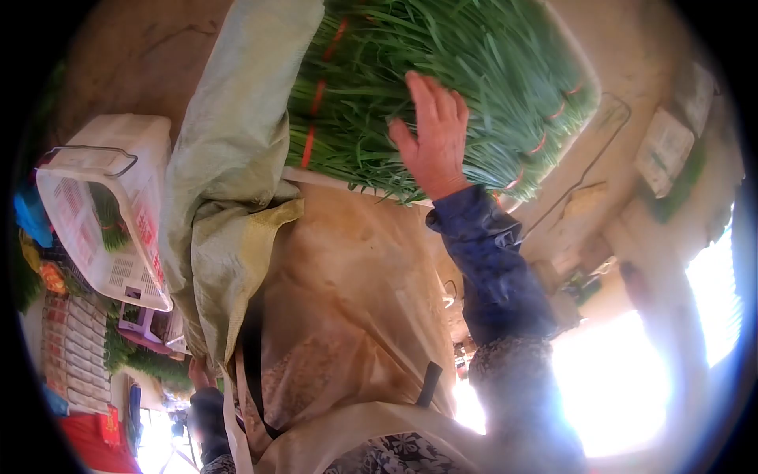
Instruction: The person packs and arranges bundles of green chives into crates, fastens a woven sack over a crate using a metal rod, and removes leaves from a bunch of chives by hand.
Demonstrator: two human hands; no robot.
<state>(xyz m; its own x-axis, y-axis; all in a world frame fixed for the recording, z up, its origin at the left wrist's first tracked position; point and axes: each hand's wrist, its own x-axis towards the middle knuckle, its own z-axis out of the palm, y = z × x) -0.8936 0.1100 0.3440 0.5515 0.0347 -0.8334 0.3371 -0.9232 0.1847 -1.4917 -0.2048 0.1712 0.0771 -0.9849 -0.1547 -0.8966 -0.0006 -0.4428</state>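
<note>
My right hand (436, 136) lies over bundles of long green chives (489, 63), its thumb apart from the fingers. Red bands (313, 118) tie the bundles, which fill a pale-rimmed crate (591, 79). Along the crate's left side drapes a pale green woven sack (229, 118), its folds running down towards me. By the sack's lower end, my left hand (197, 373) shows only in part. The sack's edge hides its fingers, so I cannot tell whether it grips the cloth.
At left a white plastic basket (103, 229) with a wire handle holds a few green bundles. A purple stool (142, 328) stands below it. A brownish plastic apron (355, 276) covers my front. Another wire handle (580, 174) sticks out right of the crate. Bright light glares at lower right.
</note>
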